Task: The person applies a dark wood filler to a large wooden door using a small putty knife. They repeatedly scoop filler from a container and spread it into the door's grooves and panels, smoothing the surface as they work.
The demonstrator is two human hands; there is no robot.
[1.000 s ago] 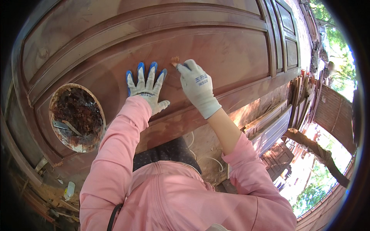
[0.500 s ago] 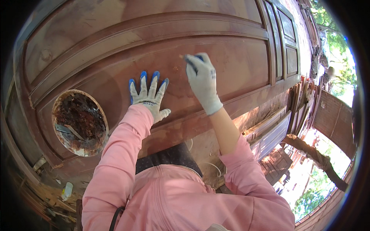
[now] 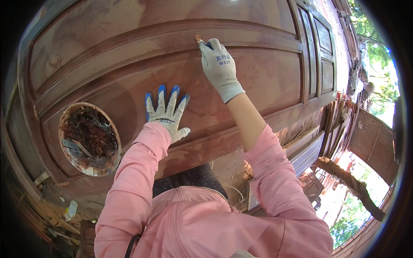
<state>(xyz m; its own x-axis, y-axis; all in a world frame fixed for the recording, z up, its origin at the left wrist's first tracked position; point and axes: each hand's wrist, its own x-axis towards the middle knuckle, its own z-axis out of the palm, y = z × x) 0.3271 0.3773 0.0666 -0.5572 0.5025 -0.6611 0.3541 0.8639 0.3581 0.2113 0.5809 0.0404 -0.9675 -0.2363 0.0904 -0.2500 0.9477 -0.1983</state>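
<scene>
A large brown panelled wooden door [image 3: 258,81] lies flat before me. My left hand [image 3: 167,114], in a white glove with blue fingertips, rests on its near panel with the fingers spread, holding nothing. Farther off and to the right, my gloved right hand [image 3: 218,64] is closed around a small tool with a reddish-brown smeared tip [image 3: 198,38]. That tip is at the raised moulding between two panels; most of the tool is hidden in the fingers. Left of my hands sits a round bowl [image 3: 64,118] of dark reddish-brown paste, with a flat scraper [image 3: 71,145] in it.
Wood scraps and a clear plastic bottle [image 3: 71,210] lie at the lower left. To the right are stacked boards, a pale panel [image 3: 308,154] and a rough tree trunk or post [image 3: 350,182]. A white cord [image 3: 235,190] hangs by the door's near edge.
My right hand has moved away from me across the near panel to the moulding, still gripping the small tool. My left hand stays flat in nearly the same spot.
</scene>
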